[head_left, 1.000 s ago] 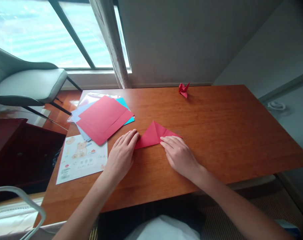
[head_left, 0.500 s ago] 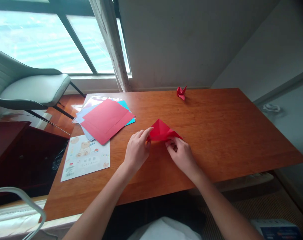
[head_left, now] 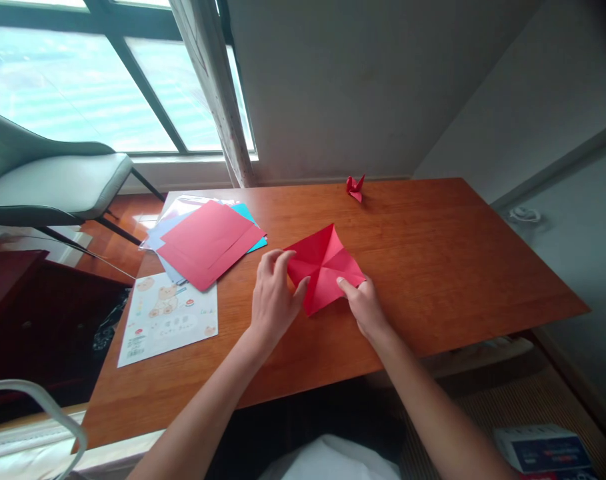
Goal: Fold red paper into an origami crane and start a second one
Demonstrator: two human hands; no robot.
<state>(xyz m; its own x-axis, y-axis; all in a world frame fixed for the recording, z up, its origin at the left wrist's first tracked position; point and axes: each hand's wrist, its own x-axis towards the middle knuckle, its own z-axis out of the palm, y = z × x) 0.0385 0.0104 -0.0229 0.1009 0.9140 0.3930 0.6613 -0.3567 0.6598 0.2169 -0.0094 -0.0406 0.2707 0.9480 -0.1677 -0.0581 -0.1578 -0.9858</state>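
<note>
While the right hand [head_left: 367, 303] pinches one creased sheet [head_left: 325, 268], the left hand [head_left: 277, 300] curves wide

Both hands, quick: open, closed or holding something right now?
Left hand: open, at the left corner of the creased red origami paper; grip unclear.
Right hand: closed, pinching the paper near its right corner.

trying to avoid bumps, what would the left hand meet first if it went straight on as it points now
The creased red sheet, right at the left hand. Beyond it, the small red folded figure looks roughly in line, though depth is hard to judge.
</note>
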